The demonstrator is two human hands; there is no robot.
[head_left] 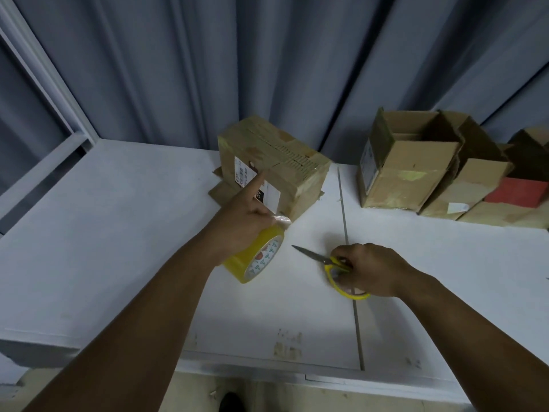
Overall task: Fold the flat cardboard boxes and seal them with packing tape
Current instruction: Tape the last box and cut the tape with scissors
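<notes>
Sealing a box (285, 162), the left hand (243, 221) grips the tape roll (258, 260) while the right hand (368, 266) grasps scissors (323, 258); cutting the strip looks next.

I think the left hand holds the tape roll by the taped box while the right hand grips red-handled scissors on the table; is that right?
Not quite: the head view shows the scissors have yellow handles, not red. Otherwise yes: the left hand holds the tape roll by the taped box, and the right hand grips the scissors on the table.
</notes>
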